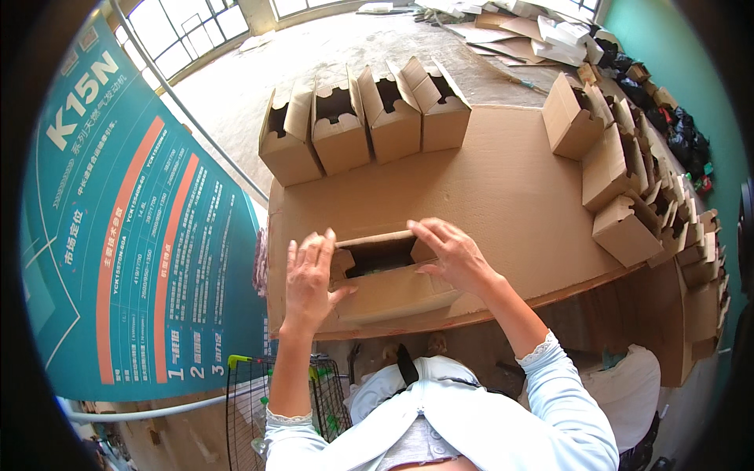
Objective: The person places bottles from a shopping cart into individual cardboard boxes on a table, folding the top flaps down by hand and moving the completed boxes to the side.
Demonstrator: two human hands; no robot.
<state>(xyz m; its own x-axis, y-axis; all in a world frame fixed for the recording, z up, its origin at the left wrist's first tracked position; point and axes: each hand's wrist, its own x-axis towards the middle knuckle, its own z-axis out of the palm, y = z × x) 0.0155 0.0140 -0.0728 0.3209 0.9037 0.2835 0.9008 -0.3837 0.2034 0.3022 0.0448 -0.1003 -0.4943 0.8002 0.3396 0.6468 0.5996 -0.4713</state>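
A brown cardboard box stands on the cardboard-covered table right in front of me, its top gaping and its inside dark. At its left end is my left hand, open, with fingers stretched up and the thumb near the front edge. My right hand is at the opposite end. Its fingertips rest on the far flap, and its thumb is bent toward the near side, closing around that corner. What lies inside the box is too dark to make out.
Several open cardboard boxes stand in a row at the table's far left edge. More boxes crowd the right side. A teal printed banner rises at left, above a black wire basket. Scrap cardboard lies on the floor beyond.
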